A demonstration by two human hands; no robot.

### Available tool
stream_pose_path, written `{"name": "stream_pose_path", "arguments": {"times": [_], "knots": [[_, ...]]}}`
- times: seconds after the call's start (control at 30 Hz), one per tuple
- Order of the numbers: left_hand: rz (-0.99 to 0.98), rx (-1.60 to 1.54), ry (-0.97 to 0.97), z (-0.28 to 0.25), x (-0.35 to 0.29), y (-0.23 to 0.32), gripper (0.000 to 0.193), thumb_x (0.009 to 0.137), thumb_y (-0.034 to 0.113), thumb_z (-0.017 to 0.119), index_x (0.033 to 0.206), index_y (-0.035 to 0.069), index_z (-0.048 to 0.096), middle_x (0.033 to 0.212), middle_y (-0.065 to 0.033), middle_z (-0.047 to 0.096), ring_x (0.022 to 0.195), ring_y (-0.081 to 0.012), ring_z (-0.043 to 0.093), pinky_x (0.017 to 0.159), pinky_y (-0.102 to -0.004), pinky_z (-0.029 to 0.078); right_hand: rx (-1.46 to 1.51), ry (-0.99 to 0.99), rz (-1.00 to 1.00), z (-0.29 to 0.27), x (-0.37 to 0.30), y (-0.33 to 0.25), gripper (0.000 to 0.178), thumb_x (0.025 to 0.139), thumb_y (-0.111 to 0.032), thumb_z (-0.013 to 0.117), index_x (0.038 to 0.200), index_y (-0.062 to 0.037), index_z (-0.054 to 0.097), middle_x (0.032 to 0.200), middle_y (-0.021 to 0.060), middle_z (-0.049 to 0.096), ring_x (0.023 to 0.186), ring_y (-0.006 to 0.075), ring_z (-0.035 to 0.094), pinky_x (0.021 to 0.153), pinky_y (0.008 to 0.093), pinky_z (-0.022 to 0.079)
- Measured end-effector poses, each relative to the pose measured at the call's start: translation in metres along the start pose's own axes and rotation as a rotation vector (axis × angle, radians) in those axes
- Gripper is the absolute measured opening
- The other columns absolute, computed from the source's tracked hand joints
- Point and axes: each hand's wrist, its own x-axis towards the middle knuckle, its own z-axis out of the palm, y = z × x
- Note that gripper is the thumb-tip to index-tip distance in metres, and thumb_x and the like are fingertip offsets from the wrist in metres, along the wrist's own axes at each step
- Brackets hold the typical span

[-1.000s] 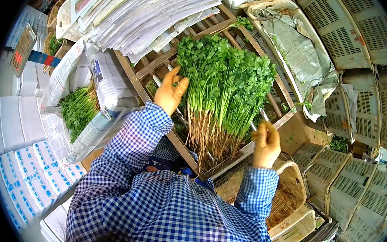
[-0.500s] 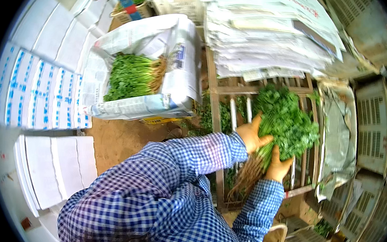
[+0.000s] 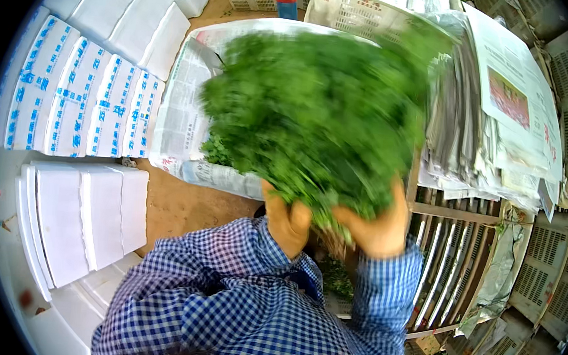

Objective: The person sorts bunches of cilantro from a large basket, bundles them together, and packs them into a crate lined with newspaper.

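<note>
- Overhead, the herb bunch (image 3: 315,120) fills the upper centre, raised above a newspaper-lined box (image 3: 183,103) whose near rim shows just left of the hands.
- To the right, a newspaper stack (image 3: 502,121) sits on a slatted wooden rack (image 3: 451,257); the bunch's right edge overlaps the stack's left edge.
- Left side: white foam boxes (image 3: 80,221) in rows, with a strip of bare earth floor (image 3: 188,203) between them and the person (the only open room near the hands).
- Plastic crates (image 3: 550,265) line the right rim.
- Left hand (image 3: 287,221): fingers curled closed around the bunch's base.
- Right hand (image 3: 377,228): fingers likewise wrapped on the base, close beside the left.
- Bunch appearance: dense dark-green leaves, motion-blurred; pale stems and roots just visible between the hands.
</note>
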Motion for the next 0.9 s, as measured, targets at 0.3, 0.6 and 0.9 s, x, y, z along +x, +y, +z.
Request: {"name": "stream_pose_path", "arguments": {"times": [0.3, 0.6, 0.9], "knots": [[-0.842, 0.453, -0.768, -0.157, 0.138, -0.05, 0.04, 0.102, 0.026, 0.063, 0.126, -0.005, 0.065, 0.102, -0.0145, 0.076, 0.071, -0.012, 0.07, 0.061, -0.0271, 0.058, -0.71, -0.991, 0.112, 0.189, 0.198, 0.135, 0.094, 0.087, -0.04, 0.078, 0.16, -0.0109, 0.028, 0.157, 0.018, 0.043, 0.14, 0.0359, 0.047, 0.117, 0.0414, 0.04], [0.317, 0.968, -1.382, -0.078, 0.209, -0.133, 0.098, 0.083, 0.058, 0.074, 0.159, 0.017, 0.03, 0.163, -0.0164, 0.03, 0.154, -0.0406, 0.018, 0.125, -0.0614, 0.01, -0.43, -0.178, -0.079, 0.126, 0.158, 0.108, 0.066, 0.082, -0.012, 0.077, 0.144, -0.0062, 0.054, 0.136, 0.0186, 0.063, 0.121, 0.0368, 0.063, 0.103, 0.0439, 0.052], [0.089, 1.26, -1.406, -0.031, 0.218, -0.138, 0.103, 0.081, 0.058, 0.077, 0.161, 0.018, 0.024, 0.167, -0.0127, 0.025, 0.153, -0.0358, 0.025, 0.123, -0.0618, 0.016, -0.133, 0.386, 0.357, 0.036, -0.03, 0.04, 0.054, 0.089, -0.002, 0.068, 0.141, -0.0038, 0.058, 0.121, 0.0169, 0.072, 0.109, 0.0287, 0.07, 0.095, 0.0376, 0.054]]}}
